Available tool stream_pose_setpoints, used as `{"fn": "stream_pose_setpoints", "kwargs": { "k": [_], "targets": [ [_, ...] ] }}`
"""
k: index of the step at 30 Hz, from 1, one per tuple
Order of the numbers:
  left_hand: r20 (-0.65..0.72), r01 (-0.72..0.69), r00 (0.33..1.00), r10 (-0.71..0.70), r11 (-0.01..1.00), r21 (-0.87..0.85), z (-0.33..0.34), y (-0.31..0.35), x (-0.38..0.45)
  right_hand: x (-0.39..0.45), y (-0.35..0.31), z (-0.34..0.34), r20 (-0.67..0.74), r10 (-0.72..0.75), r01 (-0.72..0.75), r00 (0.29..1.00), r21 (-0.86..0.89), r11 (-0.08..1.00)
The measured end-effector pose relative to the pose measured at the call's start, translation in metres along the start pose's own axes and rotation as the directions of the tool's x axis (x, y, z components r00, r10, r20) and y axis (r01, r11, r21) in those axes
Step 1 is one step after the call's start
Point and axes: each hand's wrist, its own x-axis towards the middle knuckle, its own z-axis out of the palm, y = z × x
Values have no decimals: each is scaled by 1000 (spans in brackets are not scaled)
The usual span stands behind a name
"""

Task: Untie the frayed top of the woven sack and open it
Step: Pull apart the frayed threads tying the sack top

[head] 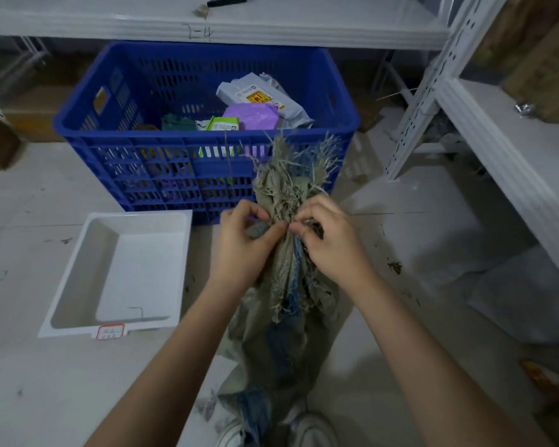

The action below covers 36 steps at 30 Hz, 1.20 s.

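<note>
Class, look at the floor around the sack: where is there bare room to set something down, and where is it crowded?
Bare floor lies left of the white tray and between the sack and the shelf unit. The tray is empty. It is crowded at the blue crate and where both hands work.

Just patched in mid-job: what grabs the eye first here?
Both hands, left and right, pinch the gathered neck of the frayed sack at centre, its top not yet open. Behind it stands a blue crate holding parcels; a white tray lies on the floor to the left.
</note>
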Motion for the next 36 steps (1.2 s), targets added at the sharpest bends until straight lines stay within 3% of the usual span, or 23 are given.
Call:
{"fn": "stream_pose_setpoints", "kwargs": {
  "k": [2, 4, 6, 8, 12, 17, 22, 28, 31, 36],
  "targets": [
    [-146, -184, 960, 238, 934, 307, -2, 1, -16, -1, -1, 2, -24, 11, -11, 1000, -1, 1000],
    [-179, -200, 935, 305, 873, 445, -2, 8, -24, -2, 0, 3, -53, 31, -31, 998, 11, 999],
    [-111, -180, 961, 252, 880, 440, 3, 11, -26, -2, 1, 3, -90, 50, -49, 995, 14, 999],
    [-37, -163, 982, 183, 939, 304, 8, 9, -24, -1, 0, 3, -134, 70, -66, 988, 34, 997],
    [-3, -218, 975, 221, 962, 166, 19, 4, -27, -4, -4, 4, -170, 116, -103, 979, 82, 991],
    [-49, -272, 950, 307, 897, 348, 21, 8, -27, -7, -5, 7, -197, 164, -145, 967, 104, 984],
    [11, -311, 939, 343, 835, 454, 20, 8, -24, -8, -6, 6, -157, 142, -137, 977, 41, 990],
    [80, -326, 933, 350, 733, 597, 10, 9, -19, -13, -3, -1, 59, 96, -92, 994, -77, 993],
    [120, -351, 926, 359, 699, 623, 11, 8, -18, -13, -3, -6, 61, 114, -104, 992, -147, 984],
    [40, -391, 872, 489, 643, 658, 18, -1, -17, -7, -8, -7, 83, 78, -59, 993, -211, 976]
  ]
}}
